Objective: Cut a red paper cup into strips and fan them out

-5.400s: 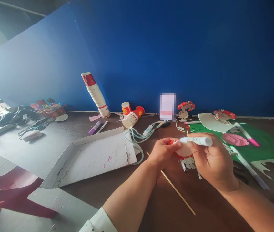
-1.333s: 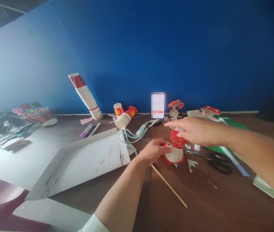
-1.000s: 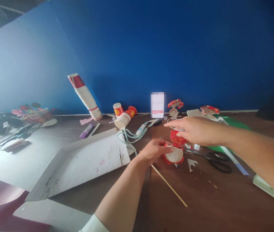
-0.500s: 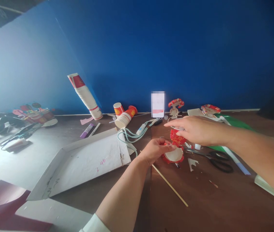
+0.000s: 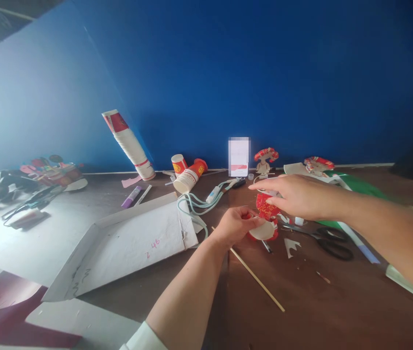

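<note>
My left hand (image 5: 233, 226) pinches a round white paper cup piece with a ragged red edge (image 5: 262, 230). Just above it, a red cut paper cup with gold print (image 5: 266, 206) sits under my right hand (image 5: 292, 197), whose thumb lies on its side while the index finger stretches over the top. The two pieces meet or overlap near my left fingertips; the exact contact is hidden. On the table below lie a pen (image 5: 266, 247), partly covered, and a jagged white paper scrap (image 5: 291, 247). Black-handled scissors (image 5: 332, 240) rest beneath my right forearm.
A thin wooden stick (image 5: 257, 279) lies before my left arm. Leftward are a white box lid (image 5: 126, 248), a cable (image 5: 201, 206), a glue stick (image 5: 131, 197) and paper cups (image 5: 189, 177). A leaning cup stack (image 5: 129, 146) and a paper mushroom figure (image 5: 264, 160) stand by the blue wall.
My left hand has turned the round white piece slightly, so its face looks narrower and more of the pen shows. My right hand has barely moved.
</note>
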{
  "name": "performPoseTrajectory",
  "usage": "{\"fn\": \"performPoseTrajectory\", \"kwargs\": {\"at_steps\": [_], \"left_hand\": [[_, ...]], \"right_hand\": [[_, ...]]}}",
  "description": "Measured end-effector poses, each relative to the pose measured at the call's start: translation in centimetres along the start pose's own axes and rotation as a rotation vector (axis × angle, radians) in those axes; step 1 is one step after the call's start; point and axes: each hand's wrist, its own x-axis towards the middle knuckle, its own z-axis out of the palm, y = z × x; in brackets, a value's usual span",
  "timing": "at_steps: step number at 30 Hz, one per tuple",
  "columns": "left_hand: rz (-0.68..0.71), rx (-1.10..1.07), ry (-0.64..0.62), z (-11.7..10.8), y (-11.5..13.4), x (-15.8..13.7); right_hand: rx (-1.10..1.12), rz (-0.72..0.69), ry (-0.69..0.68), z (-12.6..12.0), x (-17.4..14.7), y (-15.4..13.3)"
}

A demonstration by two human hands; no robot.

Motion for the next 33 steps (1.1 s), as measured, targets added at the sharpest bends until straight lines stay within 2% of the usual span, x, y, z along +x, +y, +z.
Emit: {"fn": "performPoseTrajectory", "kwargs": {"at_steps": [2, 4, 7, 9, 12, 14, 20, 26, 33], "left_hand": [[0.013, -0.031, 0.035, 0.1, 0.2, 0.0], [0.018, -0.071, 0.078, 0.2, 0.3, 0.1], [0.040, -0.143, 0.119, 0.2, 0.3, 0.3], [0.048, -0.179, 0.131, 0.2, 0.3, 0.4], [0.062, -0.190, 0.173, 0.2, 0.3, 0.5], [0.077, -0.179, 0.206, 0.2, 0.3, 0.6], [0.094, -0.198, 0.195, 0.3, 0.3, 0.6], [0.098, -0.165, 0.167, 0.3, 0.3, 0.5], [0.116, -0.117, 0.162, 0.2, 0.1, 0.5]], "right_hand": [[0.013, -0.002, 0.047, 0.0, -0.1, 0.3], [0.081, 0.037, 0.189, 0.2, -0.3, 0.7], [0.280, 0.175, 0.417, 1.0, -0.5, 1.3], [0.389, 0.257, 0.462, 2.0, -0.9, 1.7], [0.493, 0.304, 0.415, 3.6, -1.6, 1.9], [0.565, 0.307, 0.330, 4.5, -1.9, 1.7], [0.712, 0.215, 0.136, 5.9, -2.1, 0.5], [0.757, 0.171, 0.113, 6.8, -2.0, 0.6], [0.826, 0.162, 0.180, 8.0, -1.9, 1.2]]}}
